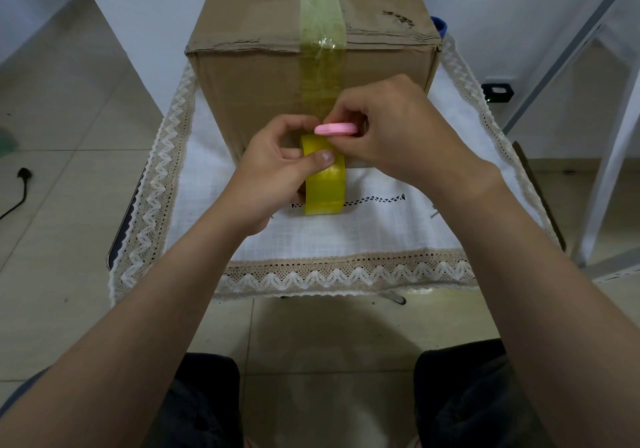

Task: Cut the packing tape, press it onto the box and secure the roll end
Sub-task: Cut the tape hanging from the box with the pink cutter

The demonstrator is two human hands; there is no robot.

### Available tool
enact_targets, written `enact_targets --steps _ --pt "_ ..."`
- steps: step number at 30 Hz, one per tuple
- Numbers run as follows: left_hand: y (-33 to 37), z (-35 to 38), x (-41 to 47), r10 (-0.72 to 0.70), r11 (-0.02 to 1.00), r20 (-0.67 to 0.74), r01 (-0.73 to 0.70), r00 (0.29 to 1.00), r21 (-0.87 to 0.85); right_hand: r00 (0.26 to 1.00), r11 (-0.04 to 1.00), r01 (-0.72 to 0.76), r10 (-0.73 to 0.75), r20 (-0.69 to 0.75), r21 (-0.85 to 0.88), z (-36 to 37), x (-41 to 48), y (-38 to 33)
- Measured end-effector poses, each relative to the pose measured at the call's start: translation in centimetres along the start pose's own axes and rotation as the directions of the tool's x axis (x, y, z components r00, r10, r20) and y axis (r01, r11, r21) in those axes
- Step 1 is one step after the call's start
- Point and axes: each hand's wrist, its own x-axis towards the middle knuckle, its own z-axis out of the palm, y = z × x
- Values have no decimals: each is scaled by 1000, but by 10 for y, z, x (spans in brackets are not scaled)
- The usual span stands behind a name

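A brown cardboard box (pixel 249 76) stands on the cloth-covered table, with a strip of yellowish packing tape (pixel 322 66) running over its top and down its front face. My left hand (pixel 273 173) grips the yellow tape roll (pixel 327 187) just in front of the box, thumb pressed on the roll's outer face. My right hand (pixel 394 132) holds a small flat pink cutter (pixel 335 129) right above the roll, at the stretch of tape between roll and box. The cutter's blade is hidden by my fingers.
A white cloth with a lace zigzag border (pixel 343 274) covers the small table. A black device with a green light (pixel 497 93) sits on the floor at the right, beside a white frame (pixel 609 156). A black cable (pixel 20 187) lies on the tiles at the left.
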Motion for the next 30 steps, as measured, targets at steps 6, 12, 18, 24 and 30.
enact_targets --steps 6,12,18,24,30 --pt "-1 0 1 -8 1000 -13 8 1000 6 1000 1000 -9 9 -6 -2 -4 -2 6" --pt "-2 -1 3 -4 1000 -16 4 1000 19 1000 1000 6 -7 -19 -15 -8 -5 10" --pt "-2 0 1 -12 1000 -24 13 1000 29 999 999 -22 21 -25 -43 -12 -9 18" --pt "0 4 3 -41 998 -45 43 998 47 985 983 -169 171 32 -77 -16 -20 35" --pt "4 14 5 -67 996 -90 72 994 54 883 887 -461 460 86 -12 -23 -40 64"
